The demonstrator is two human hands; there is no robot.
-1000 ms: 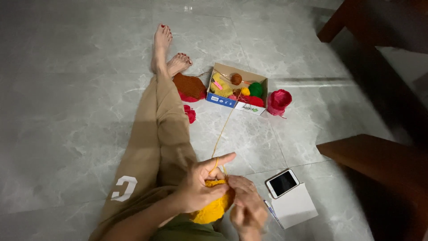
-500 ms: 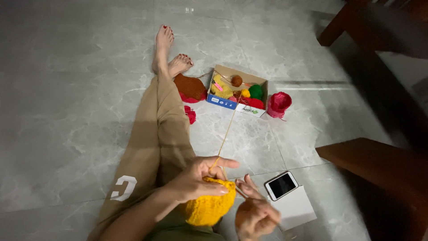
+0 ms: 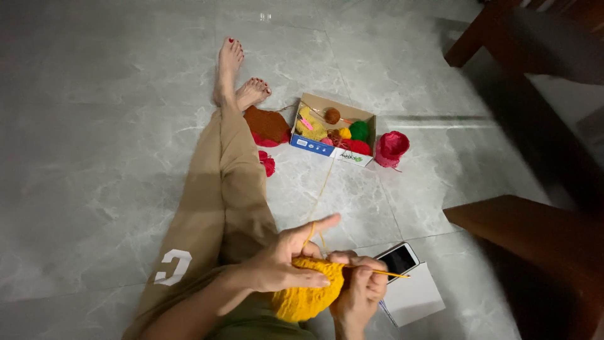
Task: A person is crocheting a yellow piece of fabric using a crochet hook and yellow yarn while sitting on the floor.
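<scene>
Both hands (image 3: 286, 264) closed around yellow crochet piece (image 3: 306, 296), right fingers (image 3: 365, 277) pinching hook (image 3: 387, 273).

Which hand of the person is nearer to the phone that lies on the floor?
Right. The right hand, holding a thin hook, sits just beside the phone, almost touching its near end. The left hand grips the yellow crochet piece farther away, on the leg side.
</scene>
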